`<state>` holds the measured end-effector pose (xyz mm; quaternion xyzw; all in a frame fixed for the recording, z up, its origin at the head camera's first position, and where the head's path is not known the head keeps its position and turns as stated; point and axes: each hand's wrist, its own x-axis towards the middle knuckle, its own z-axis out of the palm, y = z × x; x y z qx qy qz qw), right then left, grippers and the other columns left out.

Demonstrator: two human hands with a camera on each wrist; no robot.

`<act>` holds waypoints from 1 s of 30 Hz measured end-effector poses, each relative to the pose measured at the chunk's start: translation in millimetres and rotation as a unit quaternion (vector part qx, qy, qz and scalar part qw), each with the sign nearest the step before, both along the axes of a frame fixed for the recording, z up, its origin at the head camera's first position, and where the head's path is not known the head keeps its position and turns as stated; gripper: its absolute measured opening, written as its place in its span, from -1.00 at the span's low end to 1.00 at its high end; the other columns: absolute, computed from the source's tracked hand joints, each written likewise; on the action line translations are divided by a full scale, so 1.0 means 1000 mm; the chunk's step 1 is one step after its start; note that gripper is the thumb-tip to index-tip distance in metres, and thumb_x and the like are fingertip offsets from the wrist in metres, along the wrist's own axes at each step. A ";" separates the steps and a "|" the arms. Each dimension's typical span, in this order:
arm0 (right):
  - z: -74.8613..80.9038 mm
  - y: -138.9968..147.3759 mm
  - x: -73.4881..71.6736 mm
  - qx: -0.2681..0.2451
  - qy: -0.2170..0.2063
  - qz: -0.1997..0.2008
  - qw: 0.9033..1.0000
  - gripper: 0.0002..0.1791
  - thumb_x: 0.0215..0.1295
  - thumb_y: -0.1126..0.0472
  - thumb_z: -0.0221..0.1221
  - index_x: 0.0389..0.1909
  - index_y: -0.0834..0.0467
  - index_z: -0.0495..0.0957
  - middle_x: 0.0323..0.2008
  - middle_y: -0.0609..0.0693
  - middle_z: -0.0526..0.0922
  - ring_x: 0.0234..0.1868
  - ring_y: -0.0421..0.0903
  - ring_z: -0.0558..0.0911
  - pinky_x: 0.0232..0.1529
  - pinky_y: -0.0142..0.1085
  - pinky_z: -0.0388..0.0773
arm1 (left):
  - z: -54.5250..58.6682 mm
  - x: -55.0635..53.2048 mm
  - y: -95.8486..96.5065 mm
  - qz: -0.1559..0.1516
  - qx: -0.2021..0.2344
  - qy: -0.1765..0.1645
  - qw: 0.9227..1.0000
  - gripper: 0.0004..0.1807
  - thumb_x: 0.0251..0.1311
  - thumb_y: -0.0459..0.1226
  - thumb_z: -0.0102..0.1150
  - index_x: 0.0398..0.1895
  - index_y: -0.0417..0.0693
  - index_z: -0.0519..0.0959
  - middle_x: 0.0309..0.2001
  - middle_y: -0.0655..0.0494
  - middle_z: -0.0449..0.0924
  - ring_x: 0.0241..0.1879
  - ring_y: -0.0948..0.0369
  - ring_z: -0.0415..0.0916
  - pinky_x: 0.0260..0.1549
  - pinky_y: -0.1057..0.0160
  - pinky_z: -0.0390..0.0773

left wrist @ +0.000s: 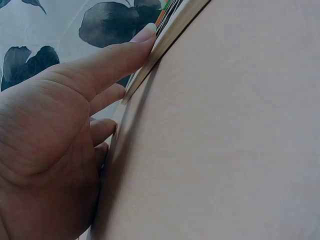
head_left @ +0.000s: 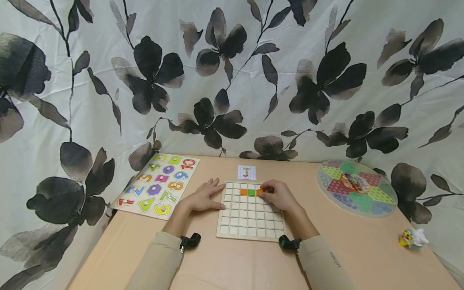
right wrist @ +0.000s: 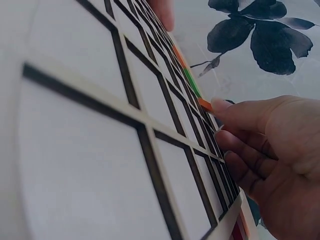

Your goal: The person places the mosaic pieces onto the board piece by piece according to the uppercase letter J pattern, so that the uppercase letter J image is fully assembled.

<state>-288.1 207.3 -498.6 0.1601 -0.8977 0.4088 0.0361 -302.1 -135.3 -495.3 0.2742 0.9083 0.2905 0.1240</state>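
A square wooden grid board with white cells lies on the table in the head view. In an upper row an orange tile and a green tile sit side by side. The right hand pinches a second orange tile between thumb and fingers, just right of the green one. In the right wrist view, this tile sits tilted at the grid. My left hand has its fingers extended at the board's left edge; the thumb touches the rim in the left wrist view.
Behind the board lies a small pattern card. A number and shape puzzle board is at the left, a round star-patterned game board at the right. Near the right table edge stands a small yellow and white toy. A floral curtain hangs behind.
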 end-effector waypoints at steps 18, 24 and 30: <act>-0.004 -0.001 -0.001 0.015 0.012 0.001 1.000 -0.77 0.31 0.27 0.40 -0.04 0.22 0.74 -0.22 0.01 0.66 -0.25 -0.12 0.54 -0.25 -0.38 0.52 | -0.001 0.002 0.000 0.001 0.006 0.004 1.000 0.00 0.19 0.20 0.39 0.64 0.14 0.22 0.71 -0.13 -0.19 0.70 -0.13 -0.40 0.65 -0.17 -0.36; -0.003 -0.002 -0.001 0.022 0.009 -0.001 1.000 -0.77 0.33 0.26 0.40 -0.03 0.22 0.74 -0.19 0.01 0.65 -0.23 -0.11 0.53 -0.23 -0.35 0.51 | 0.001 0.001 0.000 0.003 -0.001 0.003 1.000 -0.01 0.21 0.20 0.38 0.64 0.16 0.21 0.71 -0.11 -0.20 0.70 -0.12 -0.40 0.65 -0.16 -0.36; -0.002 -0.003 0.000 0.025 0.000 -0.003 1.000 -0.78 0.32 0.28 0.40 -0.04 0.23 0.74 -0.18 0.02 0.62 -0.24 -0.11 0.52 -0.24 -0.35 0.50 | 0.000 0.002 0.001 0.005 -0.003 0.000 1.000 -0.01 0.20 0.21 0.38 0.65 0.17 0.21 0.71 -0.10 -0.20 0.70 -0.12 -0.40 0.65 -0.15 -0.36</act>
